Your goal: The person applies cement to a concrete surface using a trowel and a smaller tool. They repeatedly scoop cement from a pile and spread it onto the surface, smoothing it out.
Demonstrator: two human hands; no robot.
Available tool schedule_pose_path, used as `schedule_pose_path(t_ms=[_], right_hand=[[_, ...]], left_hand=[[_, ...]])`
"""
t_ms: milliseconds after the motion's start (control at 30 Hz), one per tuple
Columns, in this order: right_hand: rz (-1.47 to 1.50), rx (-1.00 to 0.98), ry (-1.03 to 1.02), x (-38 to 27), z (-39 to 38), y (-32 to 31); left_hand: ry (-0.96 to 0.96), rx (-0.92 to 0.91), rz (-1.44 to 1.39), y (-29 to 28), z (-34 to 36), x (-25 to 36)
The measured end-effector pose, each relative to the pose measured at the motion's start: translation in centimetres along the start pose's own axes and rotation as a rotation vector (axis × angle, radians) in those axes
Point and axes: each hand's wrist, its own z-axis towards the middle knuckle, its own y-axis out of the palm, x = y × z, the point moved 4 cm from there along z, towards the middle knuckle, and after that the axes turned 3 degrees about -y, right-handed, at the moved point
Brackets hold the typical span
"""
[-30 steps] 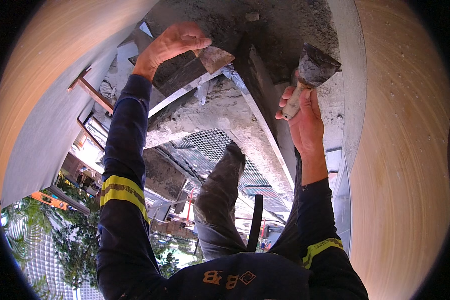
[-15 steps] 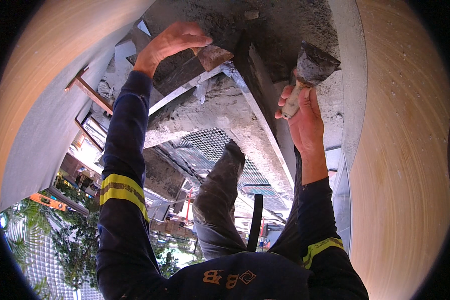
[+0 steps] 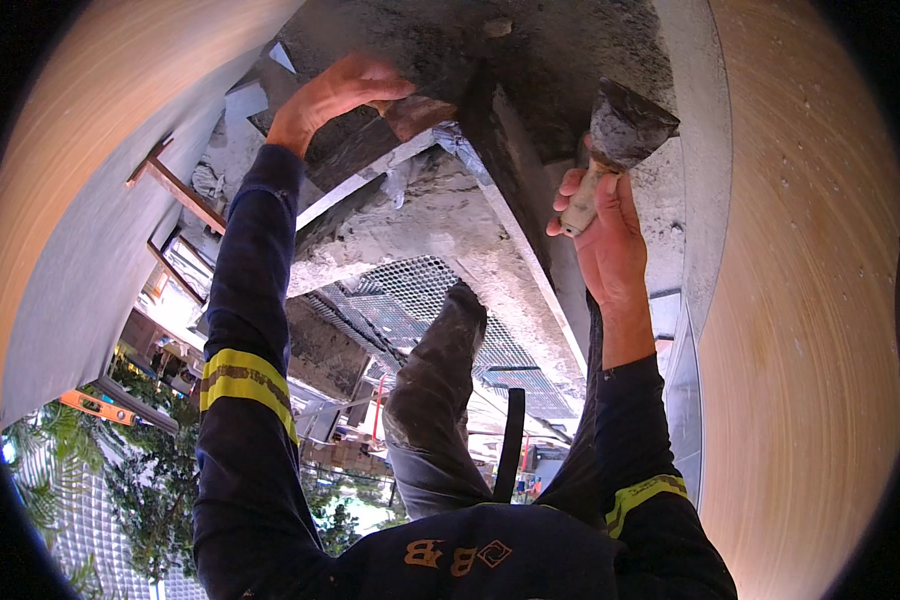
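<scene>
My left hand (image 3: pixel 342 92) is closed on a small putty knife (image 3: pixel 420 117) with a brown, stained blade. That blade lies at the corner where two dark boards with grey edges (image 3: pixel 457 140) meet; its handle is mostly hidden by my fingers. On the right, my right hand (image 3: pixel 615 250) grips the pale handle of a wider putty knife (image 3: pixel 630 125). Its dark blade, smeared with grey material, points up and away from me, apart from the boards.
Rough grey mortar (image 3: pixel 580 50) covers the surface beyond the boards. A metal grating (image 3: pixel 415 290) lies below, near my leg. Curved wood-toned panels (image 3: pixel 800 300) flank both sides. At lower left are an orange spirit level (image 3: pixel 98 405) and green plants (image 3: pixel 140 470).
My left hand and its putty knife have shifted slightly away from me and to the left, the blade now lower against the board corner. My right hand has barely moved.
</scene>
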Motion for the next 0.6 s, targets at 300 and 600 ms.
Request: schedule_pose_path(t_ms=[300,600], right_hand=[[-0.001,-0.005,0.003,-0.2,0.0,0.4],[-0.051,-0.003,-0.007,-0.6,0.2,0.7]], left_hand=[[0.181,0.0,0.371,1.1,-1.0,-0.7],[-0.044,-0.138,0.266,0.4,0.3,0.4]])
